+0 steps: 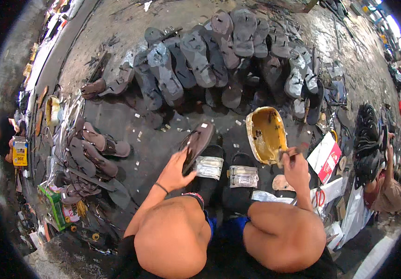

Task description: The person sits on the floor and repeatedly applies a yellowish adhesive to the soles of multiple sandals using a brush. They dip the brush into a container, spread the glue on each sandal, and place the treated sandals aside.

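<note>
Brown sandal (196,143), held up off the dark floor (116,116) in front of the person's knees, its sole turned toward the camera and a small pale tag near its toe end. The left hand (175,171) is closed around the heel end, thumb on one face and fingers behind. The right hand (296,168) is clenched on the handle of a small brush (289,152), whose tip rests at the rim of a yellow glue container (266,134) just beside it. Judged from its thin profile, the sandal is light and flexible, likely to bend if held by one end only; the sole's edges or the heel give the firmest purchase, and any surface coated with wet adhesive would be tacky and best left untouched. Finished brown sandals (99,144) lie in a row to the left; grey soles (195,56) stand stacked beyond; the person's feet rest in black sandals (226,174).
</note>
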The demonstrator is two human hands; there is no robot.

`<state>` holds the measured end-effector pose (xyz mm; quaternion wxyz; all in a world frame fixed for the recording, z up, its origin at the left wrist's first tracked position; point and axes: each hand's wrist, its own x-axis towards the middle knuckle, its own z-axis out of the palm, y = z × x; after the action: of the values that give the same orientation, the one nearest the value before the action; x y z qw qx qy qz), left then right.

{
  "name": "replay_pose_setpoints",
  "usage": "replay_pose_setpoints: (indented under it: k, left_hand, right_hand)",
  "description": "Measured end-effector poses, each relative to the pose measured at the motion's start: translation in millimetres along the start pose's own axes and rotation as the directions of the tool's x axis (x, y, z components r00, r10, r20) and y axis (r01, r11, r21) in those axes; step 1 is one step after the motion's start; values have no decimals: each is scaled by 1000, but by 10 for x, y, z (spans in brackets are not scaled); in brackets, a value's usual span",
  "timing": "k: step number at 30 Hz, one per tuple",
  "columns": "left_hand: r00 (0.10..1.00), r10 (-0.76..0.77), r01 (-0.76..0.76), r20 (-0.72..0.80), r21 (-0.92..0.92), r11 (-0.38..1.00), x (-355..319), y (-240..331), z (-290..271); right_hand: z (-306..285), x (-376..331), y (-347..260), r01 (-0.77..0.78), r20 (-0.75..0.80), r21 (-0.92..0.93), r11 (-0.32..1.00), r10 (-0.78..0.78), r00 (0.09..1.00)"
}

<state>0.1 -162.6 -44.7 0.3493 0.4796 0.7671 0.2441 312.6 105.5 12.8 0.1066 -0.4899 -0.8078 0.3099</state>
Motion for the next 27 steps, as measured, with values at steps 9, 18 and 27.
replay_pose_setpoints:
  k: [9,18,27]
  left_hand:
    - [983,67,-81,171,81,993,1276,51,310]
    - [935,-321,122,151,-987,-109,1387,1173,-314]
    - [973,-224,41,65,-993,-109,1186,1110,-134]
  right_hand:
    - [133,294,-398,-321,404,654,685,42,914]
    - [581,1105,-1480,513,-266,415,751,-440,858]
    - [439,1008,-1658,529,-323,509,680,-419,849]
